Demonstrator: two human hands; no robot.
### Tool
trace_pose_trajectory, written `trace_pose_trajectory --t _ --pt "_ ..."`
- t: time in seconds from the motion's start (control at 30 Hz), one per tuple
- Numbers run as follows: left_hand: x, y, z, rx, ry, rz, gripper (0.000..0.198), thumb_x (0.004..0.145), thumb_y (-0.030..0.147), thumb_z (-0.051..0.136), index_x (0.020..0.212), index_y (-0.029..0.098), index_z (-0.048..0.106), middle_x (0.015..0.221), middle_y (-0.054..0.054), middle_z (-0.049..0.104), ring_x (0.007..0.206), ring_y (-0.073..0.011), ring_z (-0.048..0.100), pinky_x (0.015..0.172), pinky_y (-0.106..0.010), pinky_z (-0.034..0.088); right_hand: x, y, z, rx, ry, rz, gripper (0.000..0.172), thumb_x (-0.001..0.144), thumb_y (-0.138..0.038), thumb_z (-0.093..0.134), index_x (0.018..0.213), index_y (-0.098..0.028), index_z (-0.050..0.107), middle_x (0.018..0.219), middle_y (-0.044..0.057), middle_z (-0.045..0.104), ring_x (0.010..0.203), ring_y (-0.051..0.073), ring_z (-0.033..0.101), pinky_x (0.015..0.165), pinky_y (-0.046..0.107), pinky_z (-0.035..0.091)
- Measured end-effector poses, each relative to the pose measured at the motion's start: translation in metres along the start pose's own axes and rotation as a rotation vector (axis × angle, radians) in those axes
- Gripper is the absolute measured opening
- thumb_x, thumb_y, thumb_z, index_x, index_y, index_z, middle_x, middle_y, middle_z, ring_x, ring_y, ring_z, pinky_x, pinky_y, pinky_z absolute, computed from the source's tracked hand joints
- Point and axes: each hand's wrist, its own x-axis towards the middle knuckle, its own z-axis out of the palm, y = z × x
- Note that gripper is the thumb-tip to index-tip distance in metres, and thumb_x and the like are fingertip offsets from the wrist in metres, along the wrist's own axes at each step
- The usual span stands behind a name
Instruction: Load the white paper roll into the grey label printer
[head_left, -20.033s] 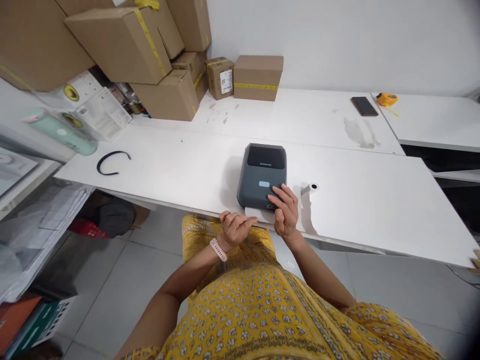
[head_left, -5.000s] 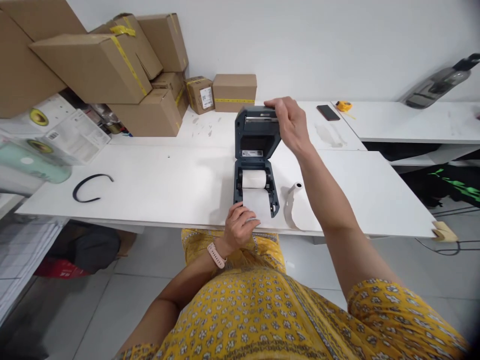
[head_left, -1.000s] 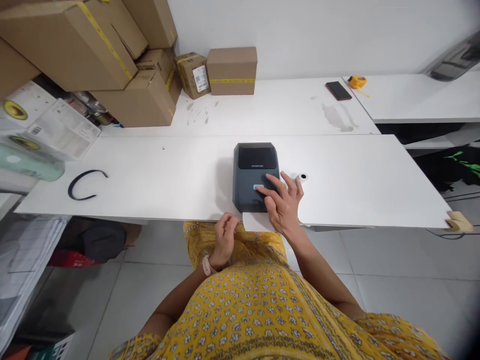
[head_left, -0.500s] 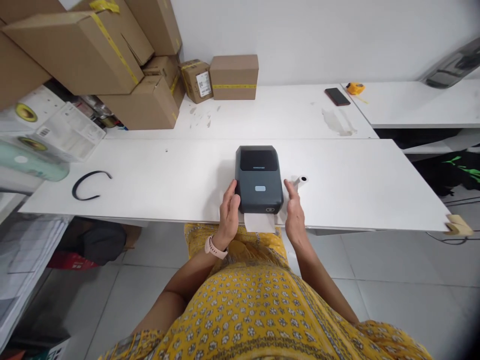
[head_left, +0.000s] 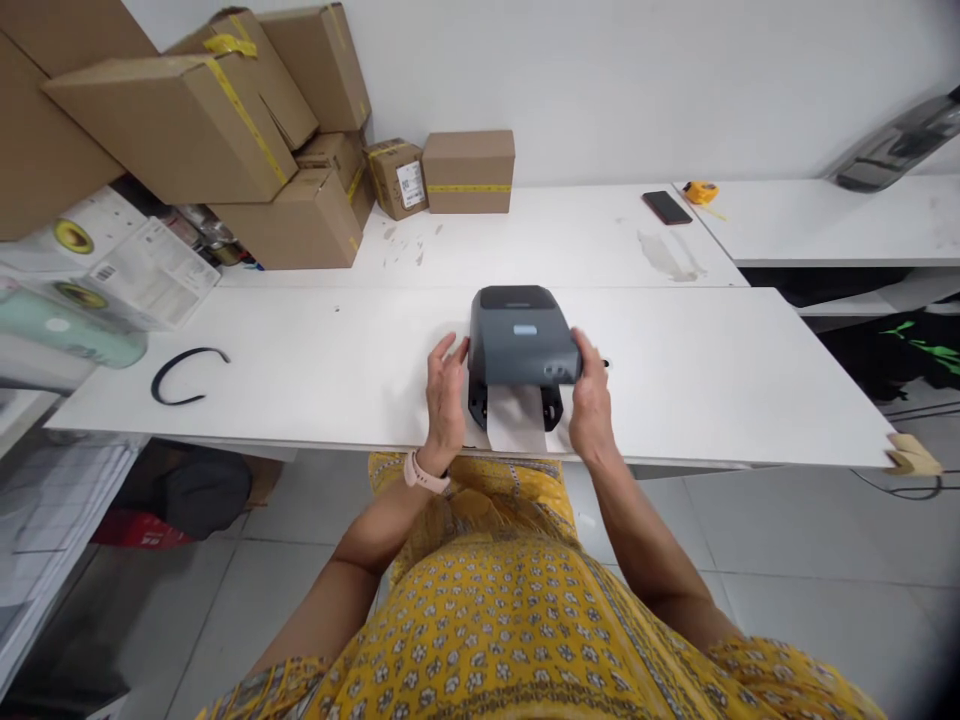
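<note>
A dark grey label printer stands near the front edge of the white table. Its lid is raised at the front, baring the black base underneath on both sides. White label paper runs out from the base towards the table's edge. My right hand grips the right side of the lid, fingers along its edge. At the left side, my left hand has its fingertips against the lid. A small white roll, mostly hidden, shows just its dark core beyond my right hand.
Cardboard boxes are stacked at the back left, with a smaller taped box by the wall. A black headband lies on the left. Further back right are a phone and a yellow tape measure.
The printer's lid was closed and has come up at the front, showing the base. My right hand has closed in on the lid's side; my left hand has shifted slightly up.
</note>
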Motion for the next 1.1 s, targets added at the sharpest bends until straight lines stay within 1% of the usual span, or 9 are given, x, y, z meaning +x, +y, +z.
trace_pose_trajectory --t 0.1,0.23,0.5,0.63,0.77,0.83,0.93,1.0,1.1 --pt "0.043 -0.002 0.002 0.036 0.02 0.094 0.051 0.101 0.063 0.047 0.135 0.026 0.057 0.134 -0.009 0.068 0.135 -0.0264 0.063 0.118 -0.045 0.046 0.062 -0.009 -0.003 -0.014 0.031 -0.09 0.066 0.105 -0.062 0.013 0.163 -0.032 0.027 0.161 0.011 0.048 0.151 0.034 0.044 0.124 0.063 0.034" --pt "0.085 -0.025 0.007 0.166 0.029 -0.018 0.03 0.096 0.039 0.06 0.12 0.021 0.062 0.126 -0.011 0.073 0.123 -0.0236 0.068 0.108 -0.04 0.052 0.139 -0.01 0.001 0.022 0.047 -0.139 0.073 0.103 -0.069 0.008 0.16 -0.03 0.031 0.15 0.012 0.055 0.141 0.033 0.054 0.116 0.059 0.043" --pt "0.077 -0.062 0.016 0.449 -0.042 -0.197 0.031 0.091 0.039 0.066 0.116 0.021 0.064 0.128 -0.012 0.072 0.111 -0.0247 0.069 0.097 -0.039 0.053 0.24 0.035 0.033 0.043 0.048 -0.066 0.083 0.098 -0.081 0.012 0.145 -0.024 0.049 0.133 0.012 0.063 0.133 0.031 0.06 0.113 0.055 0.045" --pt "0.072 -0.06 0.016 0.465 -0.037 -0.181 0.03 0.093 0.038 0.064 0.118 0.021 0.064 0.129 -0.013 0.072 0.108 -0.0252 0.07 0.097 -0.04 0.053 0.235 0.035 0.028 0.02 0.067 -0.093 0.079 0.099 -0.079 0.018 0.147 -0.025 0.048 0.139 0.013 0.061 0.138 0.03 0.057 0.115 0.055 0.045" --pt "0.072 -0.06 0.017 0.486 -0.034 -0.174 0.028 0.094 0.037 0.065 0.117 0.021 0.064 0.126 -0.012 0.073 0.106 -0.0249 0.07 0.096 -0.04 0.053 0.174 0.017 0.009 -0.012 0.204 -0.182 0.061 0.105 -0.064 0.027 0.146 -0.026 0.053 0.138 0.014 0.063 0.132 0.03 0.06 0.112 0.054 0.049" --pt "0.071 -0.062 0.018 0.491 -0.031 -0.17 0.028 0.094 0.038 0.064 0.116 0.021 0.064 0.125 -0.012 0.074 0.105 -0.0242 0.07 0.096 -0.039 0.052 0.143 0.012 0.006 -0.025 0.022 -0.203 0.051 0.105 -0.056 0.036 0.132 -0.023 0.065 0.125 0.013 0.071 0.118 0.029 0.068 0.104 0.049 0.054" --pt "0.071 -0.064 0.018 0.486 -0.031 -0.18 0.03 0.094 0.042 0.065 0.116 0.022 0.064 0.124 -0.011 0.074 0.104 -0.0236 0.071 0.094 -0.037 0.052 0.123 0.015 0.018 -0.165 -0.535 -0.205 0.045 0.096 -0.047 0.06 0.132 -0.021 0.066 0.133 0.013 0.072 0.12 0.03 0.07 0.103 0.044 0.056" --pt "0.073 -0.063 0.017 0.489 -0.039 -0.208 0.034 0.092 0.042 0.067 0.119 0.022 0.062 0.122 -0.011 0.075 0.101 -0.0238 0.072 0.091 -0.036 0.053 0.126 0.018 0.031 -0.313 -0.845 -0.191 0.06 0.088 -0.047 0.071 0.142 -0.021 0.06 0.145 0.014 0.067 0.131 0.035 0.065 0.109 0.047 0.052" --pt "0.08 -0.058 0.014 0.549 -0.059 -0.232 0.042 0.09 0.036 0.068 0.128 0.024 0.057 0.116 -0.01 0.077 0.097 -0.0259 0.073 0.092 -0.039 0.051 0.142 0.018 0.05 -0.5 -1.111 -0.189 0.082 0.081 -0.053 0.077 0.151 -0.019 0.051 0.147 0.018 0.065 0.134 0.042 0.063 0.111 0.053 0.048"
